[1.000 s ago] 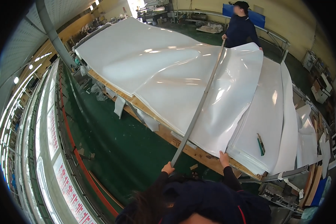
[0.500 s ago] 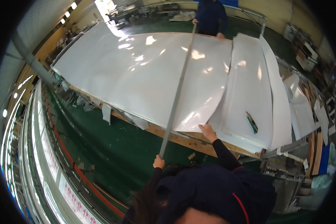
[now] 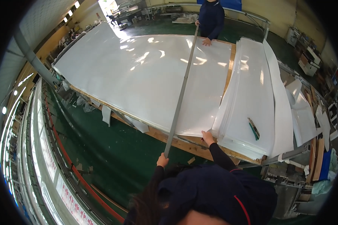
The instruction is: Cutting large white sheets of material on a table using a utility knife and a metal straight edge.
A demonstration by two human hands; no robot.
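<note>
My left hand (image 3: 162, 160) is closed round the near end of a long grey metal bar (image 3: 181, 95), which lies slantwise across a glossy white sheet (image 3: 124, 82). At the sheet's near right corner, my right hand (image 3: 207, 138) grips the edge. Across the table a co-worker in dark blue (image 3: 211, 17) holds the bar's far end with one hand and lays the other hand (image 3: 207, 42) flat on the sheet. Right of the sheet lies a stack of narrower white sheets (image 3: 244, 86), and a green-handled cutter knife (image 3: 254, 129) rests on it.
A strip of brown board (image 3: 231, 65) shows between sheet and stack. The table's wooden near edge (image 3: 154, 132) runs before me over a green floor (image 3: 112, 144). Wood strips (image 3: 318, 159) and scraps stand at the right; an orange rail (image 3: 73, 165) runs at lower left.
The sheet's right edge has shifted left, away from the stack, baring the brown board. My right hand is slightly lower. The co-worker's free hand has moved left onto the sheet.
</note>
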